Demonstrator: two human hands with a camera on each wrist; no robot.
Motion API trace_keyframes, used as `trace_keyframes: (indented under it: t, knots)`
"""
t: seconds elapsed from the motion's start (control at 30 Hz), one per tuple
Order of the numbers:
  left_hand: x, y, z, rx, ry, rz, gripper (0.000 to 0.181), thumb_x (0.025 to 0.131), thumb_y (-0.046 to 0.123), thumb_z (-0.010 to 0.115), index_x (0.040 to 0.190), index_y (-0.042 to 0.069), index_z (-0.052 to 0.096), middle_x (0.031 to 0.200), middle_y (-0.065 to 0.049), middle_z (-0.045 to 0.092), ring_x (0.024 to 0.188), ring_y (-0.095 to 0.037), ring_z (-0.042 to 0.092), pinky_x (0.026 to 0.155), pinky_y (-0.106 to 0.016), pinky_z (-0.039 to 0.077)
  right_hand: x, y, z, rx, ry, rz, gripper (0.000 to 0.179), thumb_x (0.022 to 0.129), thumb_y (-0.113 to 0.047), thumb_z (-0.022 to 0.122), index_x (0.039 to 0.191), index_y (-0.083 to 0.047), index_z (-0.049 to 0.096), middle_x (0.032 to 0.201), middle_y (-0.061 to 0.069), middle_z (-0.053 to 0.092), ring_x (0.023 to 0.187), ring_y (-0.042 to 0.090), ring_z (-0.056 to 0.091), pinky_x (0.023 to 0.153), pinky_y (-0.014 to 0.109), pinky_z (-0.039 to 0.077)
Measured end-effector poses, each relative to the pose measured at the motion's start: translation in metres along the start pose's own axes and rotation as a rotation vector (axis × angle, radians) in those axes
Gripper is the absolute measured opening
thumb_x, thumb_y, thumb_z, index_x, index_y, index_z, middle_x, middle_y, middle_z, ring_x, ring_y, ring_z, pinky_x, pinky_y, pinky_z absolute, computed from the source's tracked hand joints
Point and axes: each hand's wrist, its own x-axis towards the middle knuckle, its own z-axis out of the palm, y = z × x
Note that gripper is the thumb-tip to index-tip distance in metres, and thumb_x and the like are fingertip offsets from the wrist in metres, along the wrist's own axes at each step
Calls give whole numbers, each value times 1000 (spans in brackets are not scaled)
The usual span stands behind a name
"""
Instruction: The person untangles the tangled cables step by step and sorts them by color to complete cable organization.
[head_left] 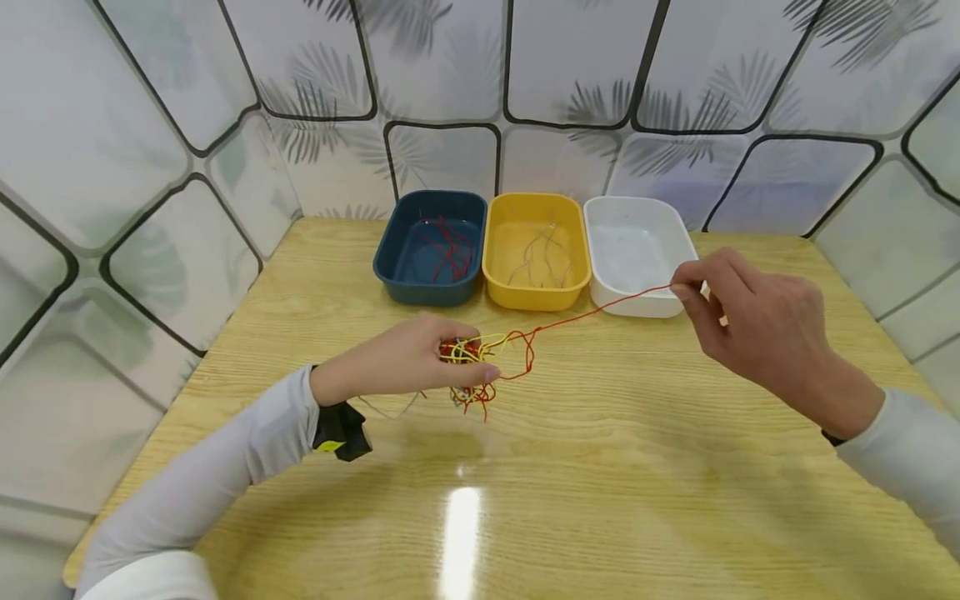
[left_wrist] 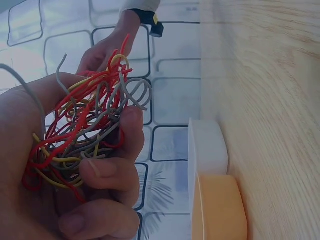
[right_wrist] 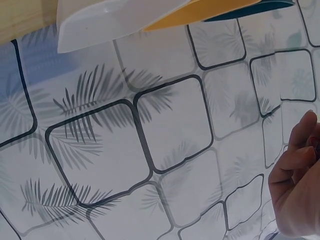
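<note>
My L hand [head_left: 408, 358] was curled round a tangle [head_left: 467, 350] of red, yellow & grey strands, thumb on the near side, bits poking out past the fingers; it was up off the tbl [head_left: 600, 467], L of ctr, in front of the bins. L wrist cam showed the bundle sitting in the palm w/ fingertips bent in against it. My R hand [head_left: 765, 325] was out to the R, thumb & forefinger pinched together on the end of a red strand [head_left: 600, 309], which ran pretty straight btwn both hands, passing in front of the white bin [head_left: 637, 242]. Nr the tangle a red loop hung off that line. The bins stood side by side at the back of the tbl: blue bin [head_left: 431, 293] on the L w/ red strands [head_left: 452, 254] inside, yellow bin [head_left: 536, 297] mid w/ pale strands [head_left: 528, 258] inside, white on the R. Patterned wall [head_left: 442, 67] behind. R wrist cam mostly caught wall, so R grip was only clear from the head cam.
</note>
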Motion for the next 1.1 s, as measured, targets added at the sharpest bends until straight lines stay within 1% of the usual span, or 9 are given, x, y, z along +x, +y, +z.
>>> trace_keyframes:
  t: [0.17,0.27,0.4,0.53,0.7,0.77,0.83,0.93,1.1]
  knots:
    - [-1,-3,-6,4,34,20,31,95,44,67,82,17,61,60,10,28,53,-7,28,56,-24,25,4,12,-1,7,-17,73,46,106,-43,47,91,-4,66,68,8,57,42,18,40,40,27,16]
    - [-4,-6,-9,-12,33,-18,31,95,45,67,102,15,71,59,9,25,52,-8,26,56,-24,26,3,20,-1,10,-60,102,50,107,-47,45,93,-4,66,70,8,57,45,18,42,42,24,15]
    - [-8,-9,-12,-29,12,-55,54,95,49,67,133,12,65,57,10,24,52,-10,26,57,-25,29,2,26,1,6,-76,93,49,107,-47,45,94,-4,66,68,8,56,45,19,44,41,24,17]
    - [-12,-15,-16,-52,6,-92,62,95,53,65,141,12,60,55,10,25,51,-10,26,57,-26,31,0,39,-1,-24,-69,110,49,107,-45,45,97,-2,66,71,12,59,46,21,47,40,26,18]
    - [-30,-25,-26,-69,53,-156,52,96,47,65,139,18,62,57,10,33,49,-8,30,58,-26,36,-5,71,-17,-65,-265,369,37,106,-36,51,107,-2,66,80,14,62,56,-12,37,42,25,22]
    - [-37,-28,-28,-52,77,-141,36,97,44,66,122,20,71,59,10,34,50,-7,30,58,-24,35,-5,84,-21,-32,-363,522,32,105,-34,53,111,-4,66,77,-4,62,57,-20,29,44,24,24]
    - [-42,-27,-27,-27,92,-107,24,97,42,67,97,19,70,61,9,29,51,-6,27,57,-23,31,-2,94,-23,69,-422,659,28,104,-33,54,112,-8,65,74,-19,60,51,-17,34,45,24,28]
    - [-45,-24,-24,12,90,-67,38,97,43,66,75,18,48,63,9,26,52,-5,25,56,-22,25,8,105,-17,266,-411,821,16,102,-35,57,107,-22,65,75,-33,53,50,-7,47,47,21,33]
    - [-46,-21,-17,19,87,-70,40,96,43,67,74,18,44,61,9,23,52,-6,23,55,-22,22,35,110,4,438,-358,915,3,100,-32,60,100,-32,62,82,-22,59,48,1,52,47,22,37]
